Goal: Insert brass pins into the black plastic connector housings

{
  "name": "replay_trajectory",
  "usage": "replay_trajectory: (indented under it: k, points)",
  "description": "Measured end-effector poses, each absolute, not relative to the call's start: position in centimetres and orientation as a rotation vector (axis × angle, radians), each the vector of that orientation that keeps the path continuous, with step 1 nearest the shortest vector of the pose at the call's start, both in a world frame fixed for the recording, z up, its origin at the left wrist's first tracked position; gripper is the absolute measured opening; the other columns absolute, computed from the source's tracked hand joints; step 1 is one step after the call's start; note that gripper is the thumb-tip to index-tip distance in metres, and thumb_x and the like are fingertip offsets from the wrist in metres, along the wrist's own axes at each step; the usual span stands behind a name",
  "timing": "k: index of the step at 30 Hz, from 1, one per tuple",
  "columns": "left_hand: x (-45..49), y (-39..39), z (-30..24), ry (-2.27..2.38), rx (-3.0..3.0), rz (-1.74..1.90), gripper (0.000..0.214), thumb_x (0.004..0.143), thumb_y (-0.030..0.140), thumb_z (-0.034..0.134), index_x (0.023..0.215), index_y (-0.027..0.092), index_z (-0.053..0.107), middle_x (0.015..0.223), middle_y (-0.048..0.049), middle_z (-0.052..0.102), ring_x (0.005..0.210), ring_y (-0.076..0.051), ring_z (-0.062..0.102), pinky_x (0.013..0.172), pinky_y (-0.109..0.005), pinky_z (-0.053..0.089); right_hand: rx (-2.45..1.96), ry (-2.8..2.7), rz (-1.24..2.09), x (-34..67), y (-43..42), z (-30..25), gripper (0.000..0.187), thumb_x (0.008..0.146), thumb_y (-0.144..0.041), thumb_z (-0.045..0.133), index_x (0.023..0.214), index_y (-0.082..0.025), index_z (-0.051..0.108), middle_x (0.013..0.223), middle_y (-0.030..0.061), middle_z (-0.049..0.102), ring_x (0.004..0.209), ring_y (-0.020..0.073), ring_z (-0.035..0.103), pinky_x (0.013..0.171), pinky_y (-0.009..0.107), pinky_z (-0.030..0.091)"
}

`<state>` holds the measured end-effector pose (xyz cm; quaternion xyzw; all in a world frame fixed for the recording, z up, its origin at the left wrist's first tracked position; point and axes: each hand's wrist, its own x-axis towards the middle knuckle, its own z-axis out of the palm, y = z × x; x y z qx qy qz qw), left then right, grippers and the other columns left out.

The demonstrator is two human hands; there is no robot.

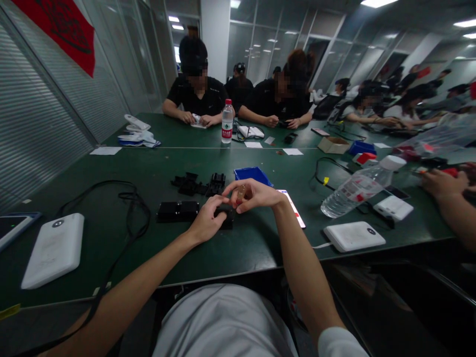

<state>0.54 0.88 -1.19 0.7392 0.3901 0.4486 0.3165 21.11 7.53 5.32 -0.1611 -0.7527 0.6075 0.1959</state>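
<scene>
My left hand [210,220] is closed around a small black part [227,218] lying low over the table, its fingertips partly hiding it. Just to the right and above, my right hand [256,194] curls its fingers round a small amber, see-through piece [241,191] with a reddish end; its exact kind is unclear. The fingertips of both hands nearly meet over the black part. Left of them lies a glossy black block [178,211]. Behind it are several black plastic pieces [186,183], and a blue tray [253,175] sits beyond my right hand.
A phone [293,208] lies right of my right forearm. Further right are a tilted water bottle [360,186] and a white power bank [354,236]. Another power bank [55,250] and a black cable [136,198] lie left. Co-workers sit opposite; a person's hand [446,181] shows at right.
</scene>
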Motion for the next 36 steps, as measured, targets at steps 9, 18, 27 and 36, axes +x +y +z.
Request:
replay_trajectory:
  k: [9,18,27,36]
  points:
    - [0.4,0.51,-0.91,1.002,2.039,1.175,0.017,0.091,0.027,0.066,0.1,0.022,0.079,0.115,-0.0082,0.073,0.117,-0.028,0.062,0.107,-0.046,0.048,-0.412,-2.073,1.773,21.1,7.53,5.13,0.054,0.073,-0.017,0.088,0.12,-0.012,0.065,0.086,0.0025,0.077,0.073,0.0114,0.071,0.065,0.019,0.054]
    - [0.48,0.69,-1.33,0.965,2.09,1.244,0.015,0.093,0.033,0.071,0.096,0.024,0.082,0.109,-0.0071,0.076,0.109,-0.026,0.066,0.1,-0.043,0.053,-0.382,-2.05,1.808,21.21,7.66,5.11,0.055,0.073,-0.015,0.089,0.122,-0.012,0.065,0.09,0.0024,0.076,0.076,0.0114,0.072,0.067,0.019,0.055]
    - [0.51,0.85,-1.45,0.96,2.156,1.278,0.013,0.095,0.03,0.069,0.091,0.023,0.08,0.107,-0.0073,0.075,0.108,-0.025,0.066,0.099,-0.043,0.054,-0.388,-2.03,1.738,20.87,7.29,5.14,0.06,0.071,-0.018,0.092,0.125,-0.014,0.065,0.081,-0.0034,0.07,0.071,0.0089,0.067,0.065,0.018,0.053]
    - [0.26,0.2,-0.96,1.005,2.386,1.081,0.045,0.074,0.011,0.062,0.119,0.018,0.061,0.117,-0.0107,0.066,0.114,-0.03,0.059,0.103,-0.049,0.052,-0.432,-2.034,1.725,21.1,7.45,5.31,0.061,0.069,-0.017,0.093,0.124,-0.014,0.066,0.082,-0.0018,0.073,0.067,0.0088,0.066,0.062,0.018,0.051]
